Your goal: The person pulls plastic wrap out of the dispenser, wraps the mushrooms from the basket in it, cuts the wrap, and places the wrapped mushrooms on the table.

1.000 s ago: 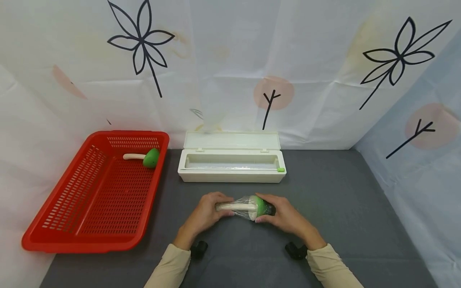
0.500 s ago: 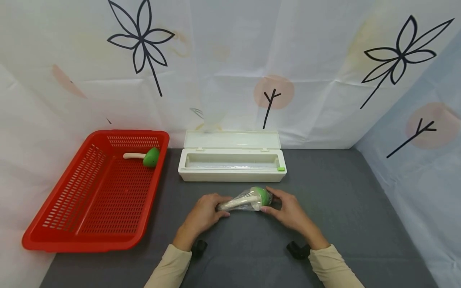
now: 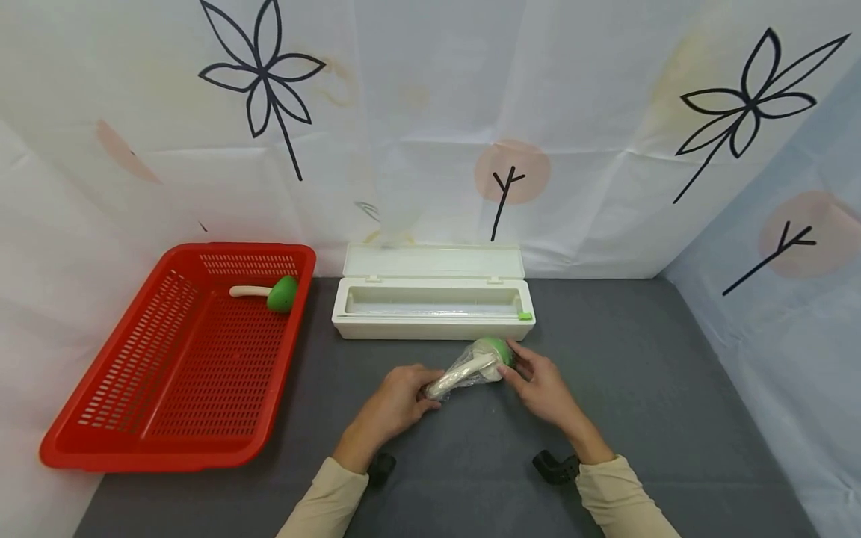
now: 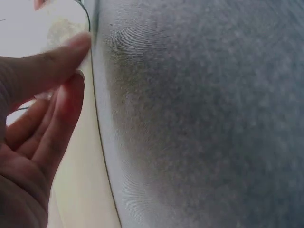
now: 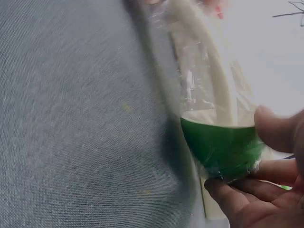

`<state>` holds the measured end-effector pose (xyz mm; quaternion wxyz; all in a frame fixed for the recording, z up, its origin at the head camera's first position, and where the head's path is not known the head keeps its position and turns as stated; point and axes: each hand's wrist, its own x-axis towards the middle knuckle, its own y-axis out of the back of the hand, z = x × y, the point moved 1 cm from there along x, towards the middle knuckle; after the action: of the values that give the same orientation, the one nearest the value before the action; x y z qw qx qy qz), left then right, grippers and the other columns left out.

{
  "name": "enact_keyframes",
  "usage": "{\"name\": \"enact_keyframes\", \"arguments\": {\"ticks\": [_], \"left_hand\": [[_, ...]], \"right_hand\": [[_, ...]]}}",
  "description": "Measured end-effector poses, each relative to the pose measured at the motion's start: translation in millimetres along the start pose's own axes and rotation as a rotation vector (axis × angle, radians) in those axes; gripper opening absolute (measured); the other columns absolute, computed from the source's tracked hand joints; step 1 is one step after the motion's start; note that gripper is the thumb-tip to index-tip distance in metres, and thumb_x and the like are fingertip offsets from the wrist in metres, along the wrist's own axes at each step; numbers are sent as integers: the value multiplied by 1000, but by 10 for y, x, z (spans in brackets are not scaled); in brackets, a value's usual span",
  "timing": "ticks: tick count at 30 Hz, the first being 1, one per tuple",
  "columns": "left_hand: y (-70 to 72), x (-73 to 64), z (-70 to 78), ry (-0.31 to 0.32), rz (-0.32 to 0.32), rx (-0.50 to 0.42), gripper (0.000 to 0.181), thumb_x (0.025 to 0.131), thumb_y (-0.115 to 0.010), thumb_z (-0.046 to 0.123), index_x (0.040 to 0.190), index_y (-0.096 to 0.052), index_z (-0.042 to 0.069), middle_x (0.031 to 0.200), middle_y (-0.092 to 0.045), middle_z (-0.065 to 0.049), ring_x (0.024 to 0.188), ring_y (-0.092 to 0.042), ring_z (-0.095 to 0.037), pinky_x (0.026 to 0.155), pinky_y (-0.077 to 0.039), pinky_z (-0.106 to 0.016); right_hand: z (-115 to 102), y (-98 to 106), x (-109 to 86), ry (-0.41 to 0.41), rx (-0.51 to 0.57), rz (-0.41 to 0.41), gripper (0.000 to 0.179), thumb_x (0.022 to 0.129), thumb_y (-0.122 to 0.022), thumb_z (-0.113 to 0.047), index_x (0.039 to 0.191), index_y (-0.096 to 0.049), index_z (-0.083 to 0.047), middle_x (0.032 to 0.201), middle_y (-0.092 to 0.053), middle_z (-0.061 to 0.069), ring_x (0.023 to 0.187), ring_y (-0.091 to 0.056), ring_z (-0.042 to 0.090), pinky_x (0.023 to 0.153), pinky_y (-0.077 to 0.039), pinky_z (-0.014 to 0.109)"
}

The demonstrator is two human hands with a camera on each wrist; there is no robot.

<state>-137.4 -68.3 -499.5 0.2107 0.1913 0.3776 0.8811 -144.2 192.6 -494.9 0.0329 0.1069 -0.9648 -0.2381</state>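
Note:
A toy mushroom with a green cap and a white stem is wrapped in clear plastic film, lying slantwise between the hands in the head view. My left hand pinches the wrapped stem end between thumb and fingers. Around the cap curl the thumb and fingers of my right hand. The right wrist view shows the green cap and creased film along the stem. In the left wrist view, my left hand has thumb and fingertips close together; the stem there is mostly washed out.
Behind the hands stands a white cling film box with its lid up and a green slider at its right. To the left, a red basket holds another green-capped mushroom. A patterned cloth wall closes the back and sides.
The wrapped mushroom has tilted, its cap swinging away toward the white box. Both hands have followed, the right moving slightly farther out and the left shifting a little right.

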Motion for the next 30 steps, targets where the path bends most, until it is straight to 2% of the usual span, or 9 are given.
{"name": "enact_keyframes", "arguments": {"ticks": [3,6,9,13,16,20,22,28,30], "left_hand": [[-17,13,30,-16,-12,21,44,80,-86,9,122,-73,6,92,-70,-3,70,-56,-4,60,-48,-20],[-30,26,48,45,-45,-66,44,84,-84,15,125,-71,7,91,-71,-1,67,-57,-2,58,-48,-21],[-48,33,39,179,-99,-310,45,90,-79,22,130,-67,3,92,-73,-4,67,-65,-6,59,-54,-24],[-72,21,12,356,-146,-711,43,98,-69,15,130,-60,-12,98,-74,-19,76,-75,-27,69,-61,-35],[-83,14,32,414,-149,-848,33,96,-69,6,119,-64,-17,96,-73,-26,79,-75,-35,71,-61,-39],[-125,23,93,420,-137,-859,20,91,-74,0,103,-69,-15,87,-73,-24,77,-74,-35,69,-61,-40],[-148,33,133,408,-148,-817,18,90,-76,3,99,-70,-12,84,-74,-20,76,-74,-32,68,-61,-39],[-236,86,292,330,-174,-502,23,84,-85,25,88,-80,3,74,-73,1,63,-63,-7,57,-51,-25],[-300,110,343,311,-166,-446,23,82,-87,28,84,-81,6,69,-71,6,58,-58,-3,53,-46,-23]], "right_hand": [[27,18,16,9,-10,13,54,100,-63,-3,145,-40,17,144,-45,37,129,-51,46,100,-47,45],[50,37,30,5,-8,27,52,99,-63,-1,143,-43,17,142,-46,36,129,-51,46,101,-46,44],[76,57,39,35,35,24,51,98,-63,3,143,-42,18,144,-44,37,131,-47,47,103,-44,45],[119,88,38,93,108,9,52,96,-63,7,143,-43,18,146,-42,36,134,-44,47,104,-41,45],[139,104,38,132,152,-23,53,95,-64,8,143,-44,16,147,-42,36,134,-43,45,105,-42,41],[159,112,41,196,153,-56,52,94,-63,11,143,-44,17,143,-45,38,132,-43,48,105,-43,37],[169,126,42,210,129,-58,51,94,-62,11,142,-45,17,142,-46,37,131,-45,49,105,-43,31],[154,186,58,181,83,-99,46,98,-59,9,141,-46,18,142,-48,36,130,-46,48,99,-42,15],[149,192,63,169,61,-113,45,99,-57,8,141,-46,18,142,-49,36,130,-47,47,98,-42,15]]}}
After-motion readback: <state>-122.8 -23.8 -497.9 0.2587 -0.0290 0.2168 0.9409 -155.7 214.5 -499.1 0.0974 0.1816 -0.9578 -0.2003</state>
